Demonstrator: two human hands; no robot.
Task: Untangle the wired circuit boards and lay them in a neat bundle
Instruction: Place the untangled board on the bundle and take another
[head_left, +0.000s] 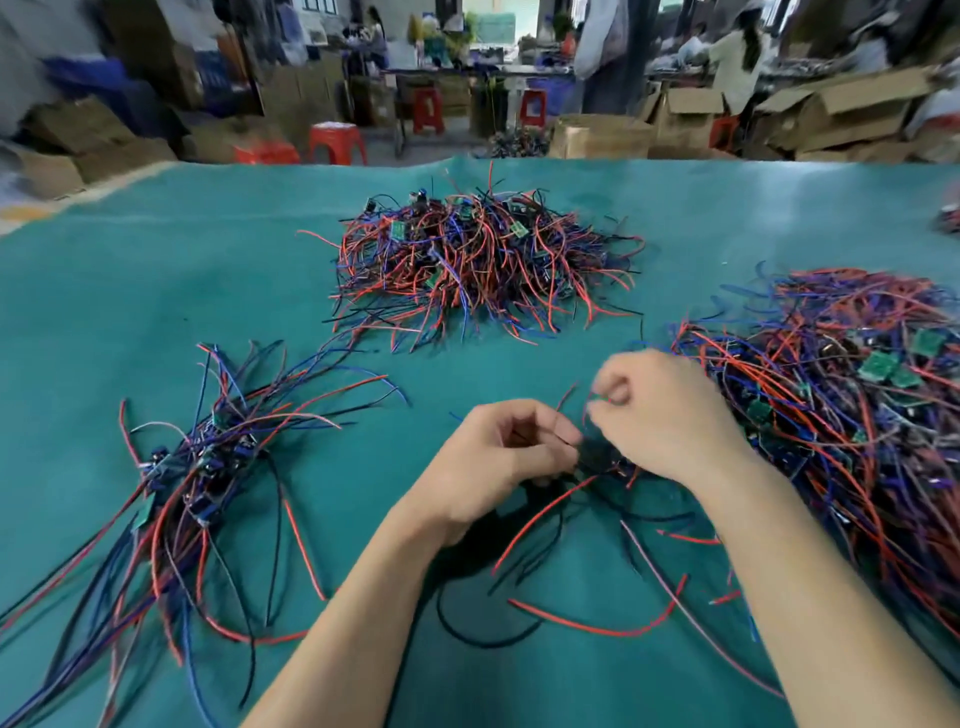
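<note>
A: What's nearest, at six o'clock?

B: Two bare forearms reach in over the green worktop (156, 291). Loose red and black wires (571, 545) trail beneath them.

A: And the hands?

B: The left hand (498, 462) and right hand (665, 415) meet just below the middle. The left fingers (545, 452) are curled, pinching a small dark board (597, 460) with thin wires coming off it. The right fingers (618, 395) are curled too, pinching a thin wire raised just above that board. The board itself is blurred and partly hidden between the hands.

A: Around eight o'clock?

B: A straightened bundle (197, 478) of boards lies there, red, blue and black wires fanning towards the near edge and up towards the middle.

A: Three o'clock?

B: A large tangled heap (857, 395), just beside the right wrist, small green boards showing among the wires.

A: Farther out?

B: At twelve o'clock, a second tangled mound (478, 260), well apart from the hands. Past the worktop's far edge stand red stools (337, 143) and cardboard boxes (852, 109), with people seated at distant benches, all blurred.
</note>
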